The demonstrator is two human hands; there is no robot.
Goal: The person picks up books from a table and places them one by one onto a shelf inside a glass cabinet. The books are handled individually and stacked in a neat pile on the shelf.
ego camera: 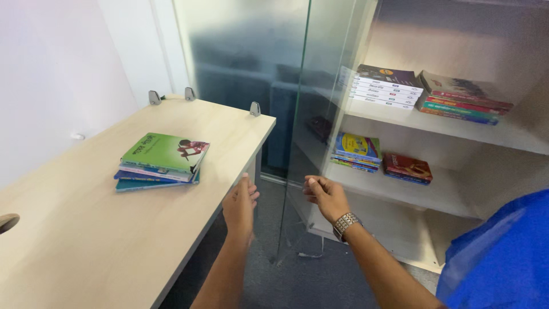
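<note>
My left hand hovers beside the right edge of a light wooden desk, fingers together and slightly curled, holding nothing. My right hand, with a metal watch on the wrist, is in front of an open glass cabinet door; its fingers are loosely curled and empty, close to the door's edge. A small stack of books with a green cover on top lies on the desk, left of my left hand.
A white shelf unit on the right holds two stacks of books on the upper shelf and two smaller piles on the middle shelf. Metal clips stand at the desk's far edge. A blue sleeve fills the lower right.
</note>
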